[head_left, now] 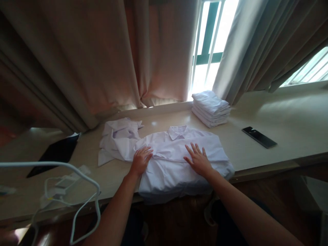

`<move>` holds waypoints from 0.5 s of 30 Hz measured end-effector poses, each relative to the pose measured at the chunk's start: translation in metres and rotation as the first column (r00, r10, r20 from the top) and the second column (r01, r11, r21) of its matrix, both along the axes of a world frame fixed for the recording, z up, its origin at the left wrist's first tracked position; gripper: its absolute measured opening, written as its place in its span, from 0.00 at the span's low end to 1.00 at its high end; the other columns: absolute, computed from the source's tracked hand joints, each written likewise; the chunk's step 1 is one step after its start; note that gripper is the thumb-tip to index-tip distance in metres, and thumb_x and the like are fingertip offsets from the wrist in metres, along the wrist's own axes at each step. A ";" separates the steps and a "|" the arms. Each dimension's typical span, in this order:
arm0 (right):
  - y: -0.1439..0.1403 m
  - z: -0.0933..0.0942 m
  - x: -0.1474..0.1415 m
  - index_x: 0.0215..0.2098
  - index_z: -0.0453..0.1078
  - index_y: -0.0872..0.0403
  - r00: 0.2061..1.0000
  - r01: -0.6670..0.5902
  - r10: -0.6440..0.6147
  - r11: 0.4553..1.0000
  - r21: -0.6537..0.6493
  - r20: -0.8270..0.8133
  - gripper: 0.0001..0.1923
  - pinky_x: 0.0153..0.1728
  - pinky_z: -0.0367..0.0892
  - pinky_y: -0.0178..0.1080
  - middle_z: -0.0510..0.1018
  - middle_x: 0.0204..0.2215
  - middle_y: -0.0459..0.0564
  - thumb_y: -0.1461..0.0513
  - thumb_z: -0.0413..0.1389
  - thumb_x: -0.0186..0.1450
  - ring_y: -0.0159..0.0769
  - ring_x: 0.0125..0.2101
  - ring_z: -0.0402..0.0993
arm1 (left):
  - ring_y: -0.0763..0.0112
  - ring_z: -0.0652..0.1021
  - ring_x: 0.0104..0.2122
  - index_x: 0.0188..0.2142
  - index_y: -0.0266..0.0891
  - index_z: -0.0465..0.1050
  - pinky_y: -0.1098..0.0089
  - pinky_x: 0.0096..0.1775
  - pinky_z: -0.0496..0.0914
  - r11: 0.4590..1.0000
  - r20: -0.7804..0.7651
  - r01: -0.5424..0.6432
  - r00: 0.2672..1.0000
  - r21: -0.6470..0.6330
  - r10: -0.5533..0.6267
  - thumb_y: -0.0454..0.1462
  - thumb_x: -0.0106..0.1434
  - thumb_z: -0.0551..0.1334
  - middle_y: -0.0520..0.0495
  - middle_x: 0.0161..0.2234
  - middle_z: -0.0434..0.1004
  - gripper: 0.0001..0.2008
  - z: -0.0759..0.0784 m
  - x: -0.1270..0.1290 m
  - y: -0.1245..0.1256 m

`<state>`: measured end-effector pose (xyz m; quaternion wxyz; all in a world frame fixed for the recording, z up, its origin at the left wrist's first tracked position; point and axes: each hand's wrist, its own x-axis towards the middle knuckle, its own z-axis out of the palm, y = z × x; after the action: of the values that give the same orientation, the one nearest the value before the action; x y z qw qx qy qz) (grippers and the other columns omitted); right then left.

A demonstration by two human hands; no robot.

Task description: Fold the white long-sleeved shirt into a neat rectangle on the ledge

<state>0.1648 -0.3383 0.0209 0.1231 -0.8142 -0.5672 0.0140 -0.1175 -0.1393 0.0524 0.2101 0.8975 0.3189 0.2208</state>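
Observation:
A white collared shirt (169,174) lies spread on the table, its lower part hanging over the front edge. My right hand (200,161) rests flat on the shirt's right half below the collar, fingers spread. On the left side of the same shirt lies my left hand (140,160), palm down with fingers stretched out and its thumb slightly apart. Beside it, a crumpled white cloth part (116,136), perhaps a sleeve or another garment, meets the shirt's left side; where they join I cannot tell. Behind to the right stands a stack of folded white clothes (211,108).
A phone (259,137) lies on the table (282,130) at right. To the left are a black flat object (57,152), a white power strip (64,184) and a looping white cable (85,177). Curtains (164,51) hang along the back edge.

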 end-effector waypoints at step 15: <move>0.081 0.006 -0.115 0.68 0.52 0.53 0.897 -0.334 0.347 0.938 0.095 -0.275 0.39 0.64 0.33 0.63 0.52 0.68 0.59 0.39 0.40 0.68 0.56 0.69 0.39 | 0.47 0.72 0.51 0.39 0.36 0.69 0.55 0.52 0.64 0.607 0.084 -0.738 0.613 -0.294 0.786 0.34 0.45 0.70 0.35 0.40 0.75 0.20 -0.007 -0.034 0.058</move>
<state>0.0497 -0.2574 0.0267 0.2182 -0.6888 -0.6769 0.1406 -0.1519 -0.0818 0.0453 0.2294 0.6157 0.6719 0.3417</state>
